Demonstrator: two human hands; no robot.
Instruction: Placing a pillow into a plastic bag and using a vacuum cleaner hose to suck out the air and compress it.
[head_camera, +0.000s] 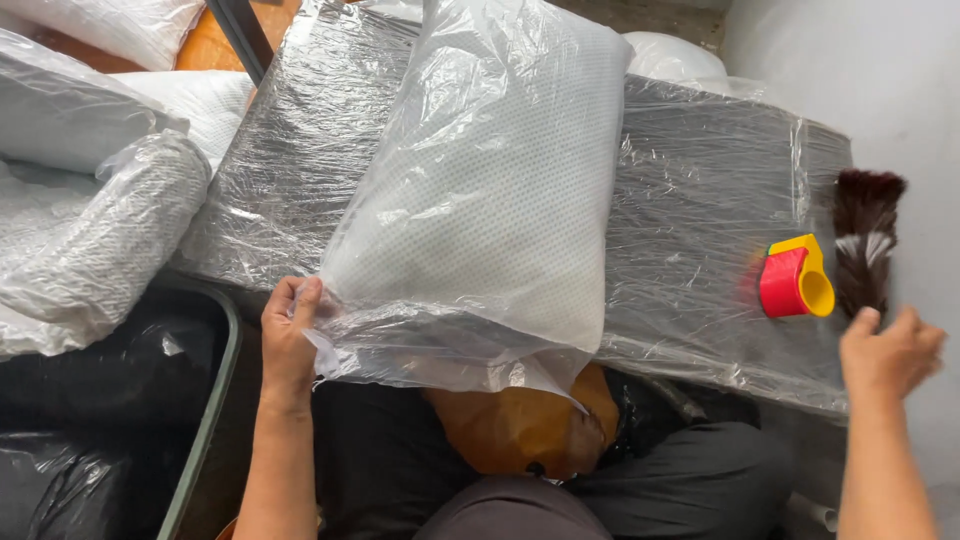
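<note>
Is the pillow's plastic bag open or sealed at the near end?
Open: the bag hangs loose and unsealed at its near edge, pinched by the left hand.

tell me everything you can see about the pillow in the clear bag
The pillow is white with a fine dotted weave, plump and rectangular, sealed loosely in a clear, crinkled plastic bag. It lies lengthwise across a dark, plastic-wrapped slab, its near end hanging over the edge with spare bag bunched below. The left hand pinches the bag's near left corner. The right hand is apart from it, near a dark brush and a red and yellow tape dispenser.
</note>
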